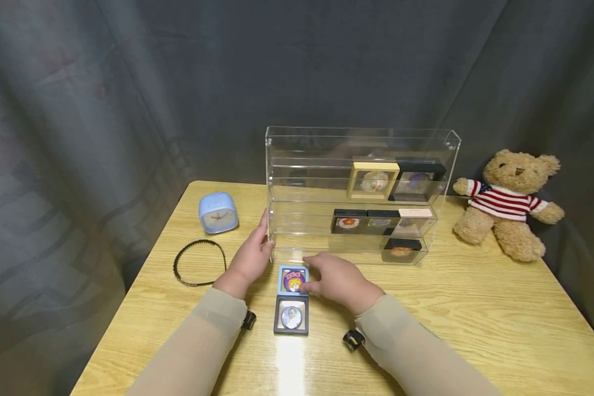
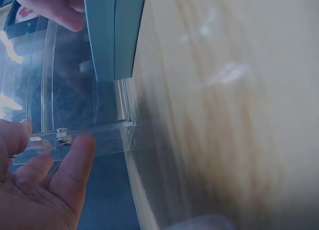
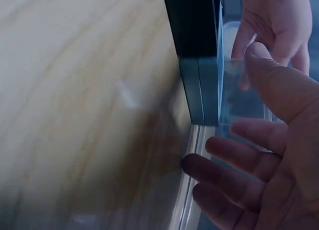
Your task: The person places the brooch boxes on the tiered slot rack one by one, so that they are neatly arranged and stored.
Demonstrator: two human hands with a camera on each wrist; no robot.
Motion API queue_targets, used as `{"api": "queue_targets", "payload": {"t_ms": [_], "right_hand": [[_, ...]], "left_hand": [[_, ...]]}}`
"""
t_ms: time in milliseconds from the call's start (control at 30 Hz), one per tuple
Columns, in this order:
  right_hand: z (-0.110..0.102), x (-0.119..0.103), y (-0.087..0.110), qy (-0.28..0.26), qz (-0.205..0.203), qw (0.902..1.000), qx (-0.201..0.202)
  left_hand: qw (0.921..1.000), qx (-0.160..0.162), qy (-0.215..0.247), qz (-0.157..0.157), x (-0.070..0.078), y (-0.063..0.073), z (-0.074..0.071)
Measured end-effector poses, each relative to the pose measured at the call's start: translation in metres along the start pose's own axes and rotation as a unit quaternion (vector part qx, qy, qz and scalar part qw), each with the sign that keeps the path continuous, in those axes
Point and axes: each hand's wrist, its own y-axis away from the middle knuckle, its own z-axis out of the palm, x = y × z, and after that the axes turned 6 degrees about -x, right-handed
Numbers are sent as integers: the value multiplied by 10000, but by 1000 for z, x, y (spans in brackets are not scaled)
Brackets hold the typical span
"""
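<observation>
A clear acrylic display shelf (image 1: 297,190) stands upright on the table. My left hand (image 1: 249,256) pinches its left side panel, thumb inside and fingers outside, as the left wrist view also shows. In front of the shelf lies a blue square frame (image 1: 283,280) with a bear badge. A black square frame (image 1: 291,331) holding a round portrait badge lies directly below it. Over the blue frame's right edge hovers my right hand (image 1: 341,279), thumb and fingers spread. In the right wrist view nothing is gripped between those fingers (image 3: 239,155).
Several framed badges, including a yellow frame (image 1: 351,181), stand on the shelf's right side. A blue alarm clock (image 1: 218,212) and a black headband (image 1: 177,258) are at left. A teddy bear (image 1: 507,201) in a striped sweater sits at right. Dark curtain (image 1: 297,66) hangs behind the table.
</observation>
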Motion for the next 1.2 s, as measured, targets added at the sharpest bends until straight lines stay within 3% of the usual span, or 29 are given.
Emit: {"api": "queue_targets", "payload": {"t_ms": [333, 667, 967, 1200], "right_hand": [[8, -2, -3, 138, 8, 9997, -224], [10, 0, -1, -615, 86, 9981, 4], [3, 8, 9, -1853, 175, 9824, 159], [-9, 21, 16, -1805, 152, 9822, 496]], "left_hand": [[10000, 2, -14, 26, 1, 1, 0], [10000, 9, -42, 73, -2, 0, 1], [10000, -6, -61, -12, 1, 0, 0], [9999, 36, -96, 1, 1, 0, -1]]}}
